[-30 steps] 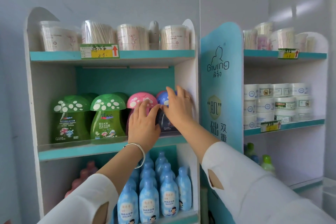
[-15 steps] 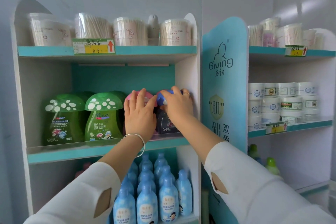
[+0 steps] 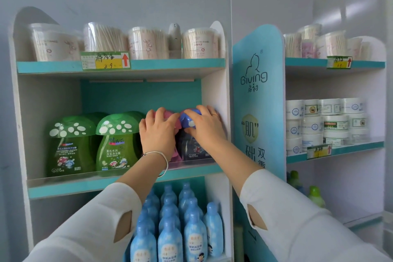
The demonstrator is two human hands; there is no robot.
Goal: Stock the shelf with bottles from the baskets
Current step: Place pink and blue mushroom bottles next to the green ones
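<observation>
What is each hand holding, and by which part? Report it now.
The left hand grips the pink mushroom bottle by its cap; the right hand grips the blue mushroom bottle by its cap, on the middle shelf.

free: above green bottles (image 3: pixel 117 140) | blocked: side panel (image 3: pixel 215 91) (right)

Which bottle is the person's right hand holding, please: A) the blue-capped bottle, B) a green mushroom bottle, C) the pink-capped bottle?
A: the right hand curls over the blue-capped bottle at the right end of the shelf; the left hand covers the pink-capped bottle.
</observation>
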